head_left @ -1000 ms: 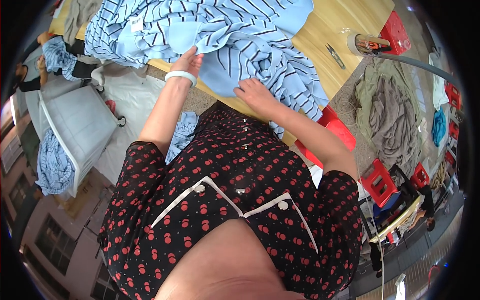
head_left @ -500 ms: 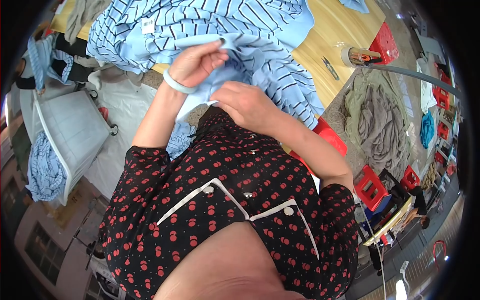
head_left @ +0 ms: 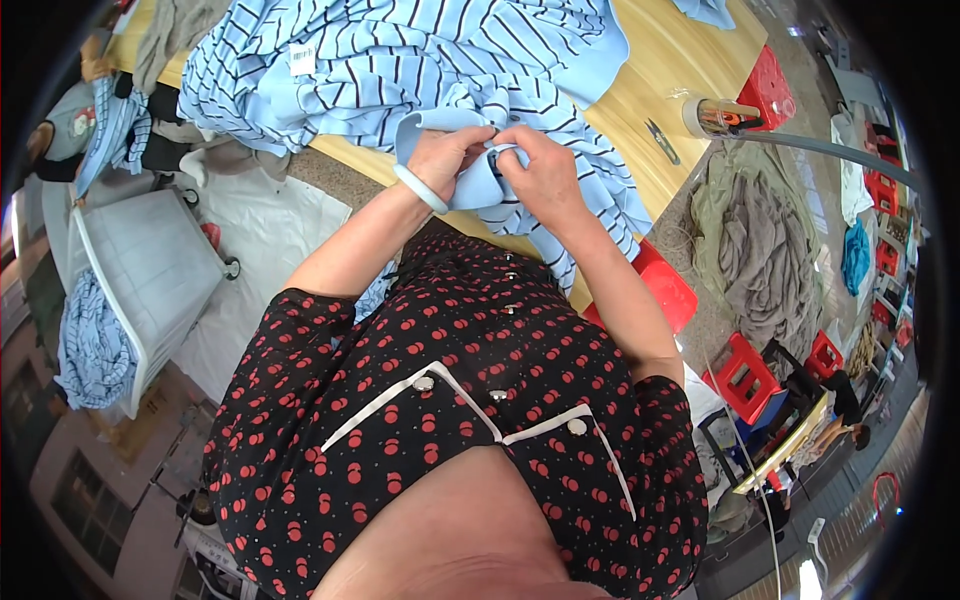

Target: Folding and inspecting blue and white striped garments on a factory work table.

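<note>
A light blue garment with dark stripes (head_left: pixel 350 90) lies heaped over the wooden table (head_left: pixel 690 90), its near folds hanging off the edge. My left hand (head_left: pixel 447 160), with a pale bangle at the wrist, is closed on a plain blue part of the cloth that folds around its fingers. Close beside it my right hand (head_left: pixel 540 175) pinches the same cloth, the fingertips of both hands nearly meeting. A small dark spot shows between the fingertips; I cannot tell what it is. A white tag (head_left: pixel 302 59) lies on the striped fabric.
Thread snips (head_left: pixel 661 142) and a clear container of tools (head_left: pixel 708 116) are at the table's right. Grey-green cloth (head_left: pixel 765 240) is piled on the floor, near red stools (head_left: pixel 742 378). At left stands a wheeled white cart (head_left: pixel 150 260) with striped cloth; another person's arm (head_left: pixel 95 60) is beyond it.
My left hand has moved right and down, my right hand up and slightly right. They have come together on the cloth, and the left fingers, earlier loosely curled, now grip it.
</note>
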A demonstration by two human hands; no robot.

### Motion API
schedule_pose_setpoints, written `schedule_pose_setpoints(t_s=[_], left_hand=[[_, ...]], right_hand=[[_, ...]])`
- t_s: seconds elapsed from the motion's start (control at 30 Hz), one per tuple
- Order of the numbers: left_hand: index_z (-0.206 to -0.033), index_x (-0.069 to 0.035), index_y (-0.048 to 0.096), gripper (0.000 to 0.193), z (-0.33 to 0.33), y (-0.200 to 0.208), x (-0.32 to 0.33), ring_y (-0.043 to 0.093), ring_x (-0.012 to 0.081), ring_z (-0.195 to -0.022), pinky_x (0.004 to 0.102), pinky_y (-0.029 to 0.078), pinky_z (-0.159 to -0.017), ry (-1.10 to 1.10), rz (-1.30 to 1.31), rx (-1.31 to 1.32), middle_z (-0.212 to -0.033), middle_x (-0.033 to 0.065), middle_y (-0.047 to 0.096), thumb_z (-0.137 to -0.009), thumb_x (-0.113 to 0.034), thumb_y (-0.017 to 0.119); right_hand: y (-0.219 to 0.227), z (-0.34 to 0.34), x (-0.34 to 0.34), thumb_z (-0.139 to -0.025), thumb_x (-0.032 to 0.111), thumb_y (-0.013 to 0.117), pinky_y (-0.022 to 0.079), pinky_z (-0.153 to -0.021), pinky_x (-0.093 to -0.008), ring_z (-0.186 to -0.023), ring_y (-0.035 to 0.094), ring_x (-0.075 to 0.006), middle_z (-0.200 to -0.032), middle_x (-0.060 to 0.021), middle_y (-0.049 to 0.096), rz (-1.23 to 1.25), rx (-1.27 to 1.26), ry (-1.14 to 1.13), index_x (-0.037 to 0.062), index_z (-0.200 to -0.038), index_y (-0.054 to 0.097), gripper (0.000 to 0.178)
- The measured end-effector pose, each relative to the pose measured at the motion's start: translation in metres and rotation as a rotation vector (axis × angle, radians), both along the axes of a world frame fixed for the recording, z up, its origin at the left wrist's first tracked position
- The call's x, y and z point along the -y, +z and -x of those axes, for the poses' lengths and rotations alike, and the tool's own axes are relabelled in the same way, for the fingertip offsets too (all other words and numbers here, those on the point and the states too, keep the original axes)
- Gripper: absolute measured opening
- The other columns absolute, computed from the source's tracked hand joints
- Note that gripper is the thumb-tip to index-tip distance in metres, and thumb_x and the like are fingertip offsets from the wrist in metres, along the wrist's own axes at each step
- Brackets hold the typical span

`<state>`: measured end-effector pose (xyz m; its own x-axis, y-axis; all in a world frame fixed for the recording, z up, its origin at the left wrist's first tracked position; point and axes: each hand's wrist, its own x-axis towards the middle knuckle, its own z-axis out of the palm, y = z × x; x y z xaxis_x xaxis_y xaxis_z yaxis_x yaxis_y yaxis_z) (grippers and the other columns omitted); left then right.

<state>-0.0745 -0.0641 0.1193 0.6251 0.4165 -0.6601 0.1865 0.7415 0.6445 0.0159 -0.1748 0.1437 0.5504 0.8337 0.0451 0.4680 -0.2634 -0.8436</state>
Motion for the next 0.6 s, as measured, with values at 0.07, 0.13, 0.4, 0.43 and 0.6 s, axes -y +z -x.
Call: schedule_pose_setpoints(t_s=[0.07,0.13,0.4,0.43,0.6], left_hand=[[-0.073,0.001,0.059,0.011,0.0,-0.007,0.008,0.051,0.0121,-0.059,0.0237,0.04,-0.053,0.05,-0.037,0.003,-0.069,0.0053,0.056,-0.069,-0.009,0.062],[-0.069,0.002,0.059,0.014,-0.001,-0.007,0.014,0.05,0.0114,-0.055,0.0234,0.038,-0.049,0.099,-0.073,0.005,-0.066,0.0058,0.056,-0.068,-0.011,0.063],[-0.077,0.0,0.056,0.012,0.003,-0.01,0.024,0.05,0.0123,-0.064,0.025,0.039,-0.057,0.147,0.012,-0.05,-0.072,0.0041,0.055,-0.07,-0.009,0.062],[-0.077,0.0,0.056,0.012,0.003,-0.011,0.025,0.05,0.0123,-0.064,0.025,0.039,-0.057,0.147,0.011,-0.05,-0.072,0.0041,0.055,-0.07,-0.009,0.062],[-0.076,0.0,0.057,0.012,0.005,-0.011,0.025,0.051,0.0122,-0.064,0.0242,0.039,-0.057,0.098,-0.05,-0.076,-0.072,0.0042,0.056,-0.071,-0.01,0.06]], right_hand=[[0.0,0.001,0.0,-0.069,0.01,0.052,0.044,-0.06,-0.0292,-0.066,0.058,-0.0244,-0.076,-0.0123,0.059,0.056,-0.049,-0.027,0.0024,-0.083,0.055,0.016],[-0.001,0.001,0.0,-0.068,0.011,0.053,0.045,-0.06,-0.0285,-0.067,0.059,-0.0233,-0.077,-0.012,0.06,0.112,-0.1,-0.056,0.003,-0.084,0.056,0.018],[-0.004,0.001,0.001,-0.069,0.017,0.053,0.045,-0.062,-0.0319,-0.069,0.06,-0.0261,-0.08,-0.0133,0.061,0.23,-0.053,-0.089,0.0049,-0.086,0.057,0.022],[-0.006,0.002,0.002,-0.069,0.017,0.053,0.045,-0.062,-0.0319,-0.069,0.06,-0.0261,-0.08,-0.0133,0.061,0.23,-0.053,-0.089,0.0049,-0.086,0.057,0.022],[-0.014,0.003,0.007,-0.073,0.015,0.052,0.046,-0.06,-0.0344,-0.068,0.058,-0.0283,-0.083,-0.0116,0.06,0.203,0.175,0.004,0.0078,-0.091,0.058,0.02]])
